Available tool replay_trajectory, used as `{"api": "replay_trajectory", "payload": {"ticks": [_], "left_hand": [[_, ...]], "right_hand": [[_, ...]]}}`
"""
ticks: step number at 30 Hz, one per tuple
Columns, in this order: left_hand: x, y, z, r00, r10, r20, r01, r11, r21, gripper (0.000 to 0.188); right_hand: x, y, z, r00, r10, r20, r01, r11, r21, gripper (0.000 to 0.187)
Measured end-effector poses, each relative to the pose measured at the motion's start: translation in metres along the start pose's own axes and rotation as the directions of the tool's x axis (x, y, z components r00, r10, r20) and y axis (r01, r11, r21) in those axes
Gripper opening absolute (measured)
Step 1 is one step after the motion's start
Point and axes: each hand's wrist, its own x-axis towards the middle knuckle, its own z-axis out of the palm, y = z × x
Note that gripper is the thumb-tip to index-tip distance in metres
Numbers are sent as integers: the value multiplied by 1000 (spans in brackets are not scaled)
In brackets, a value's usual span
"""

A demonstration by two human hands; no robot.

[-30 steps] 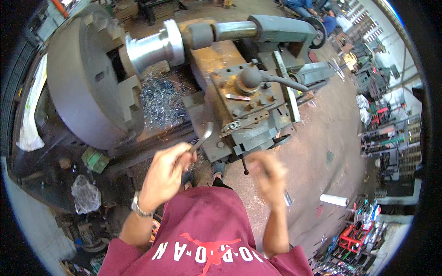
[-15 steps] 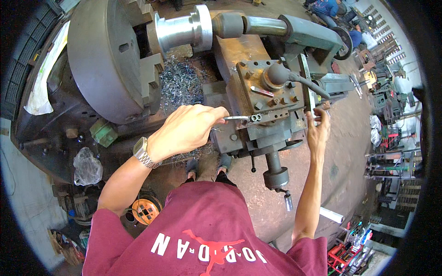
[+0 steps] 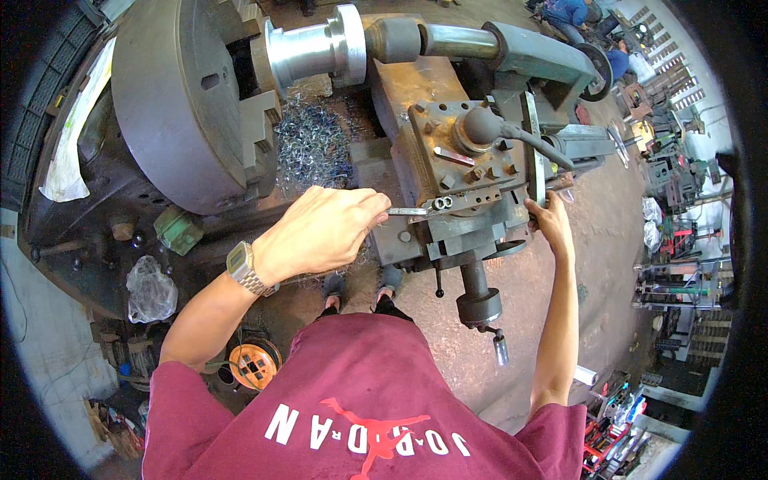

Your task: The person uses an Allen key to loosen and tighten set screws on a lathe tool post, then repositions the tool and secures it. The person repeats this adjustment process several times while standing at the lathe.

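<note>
My left hand [image 3: 320, 228], with a watch on its wrist, pinches the near end of a thin metal bar [image 3: 410, 211]. That bar's other end meets the front-left side of the lathe's square tool post [image 3: 456, 144], beside two small round holes. At the post's right side, my right hand [image 3: 552, 224] has its thumb and fingers closed about the lower end of a long flat steel bar [image 3: 533, 152]. A ball-ended clamping lever [image 3: 484, 128] tops the post, among several square-headed bolts. A small bright tool piece [image 3: 454, 156] lies on the post.
A large lathe chuck [image 3: 172, 104] holds a shiny flanged metal workpiece [image 3: 308, 52], supported by the tailstock [image 3: 536, 56]. Metal shavings [image 3: 312, 144] heap below. A crank handle [image 3: 500, 350] juts toward me. An orange reel [image 3: 254, 366] sits lower left. Another person [image 3: 566, 14] is at the far right.
My right hand has closed further around the flat bar's lower end, and that end has shifted slightly left. My left hand keeps its pinch, with a small shift left.
</note>
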Motion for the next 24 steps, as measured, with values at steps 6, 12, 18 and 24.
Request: {"api": "replay_trajectory", "payload": {"ticks": [6, 12, 18, 24], "left_hand": [[-2, -4, 8, 997, 15, -72, -15, 1000, 2, 12], [-5, 0, 12, 995, 26, -92, -21, 998, 61, 12], [-3, 2, 12, 994, 30, -108, -23, 997, 70, 9], [-2, 3, 14, 989, 90, -117, -69, 983, 169, 8]], "right_hand": [[1, -3, -11, 970, 73, 232, -203, 769, 606, 12], [-85, -24, 0, 988, -13, -156, 118, 720, 684, 18], [-188, -68, -25, 907, -355, -227, 347, 323, 880, 57], [-247, -107, 14, 935, -245, -256, 349, 511, 786, 46]]}}
